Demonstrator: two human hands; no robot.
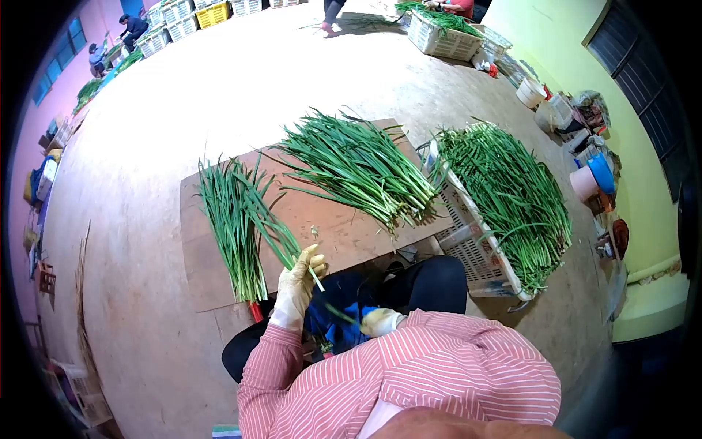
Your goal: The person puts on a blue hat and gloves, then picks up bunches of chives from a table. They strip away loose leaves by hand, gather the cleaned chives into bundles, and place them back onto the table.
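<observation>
My left hand (296,282), in a pale yellow glove, is closed around a few long green stalks (281,238) with white lower ends, which look like green garlic or chives. Their leaves reach over a bundle (232,227) of the same greens on the left of the brown board (292,208). Low in front of my body, my gloved right hand (380,322) appears closed on a thin green leaf (341,314); its fingers are slightly blurred. A larger pile of stalks (358,168) lies across the board's right side, white ends towards me.
A white plastic crate (475,234) full of greens (512,197) stands right of the board. A red object (256,312) is by the left bundle's lower end. Buckets (585,183) line the right wall. Farther off are more crates (442,36) and people (134,28).
</observation>
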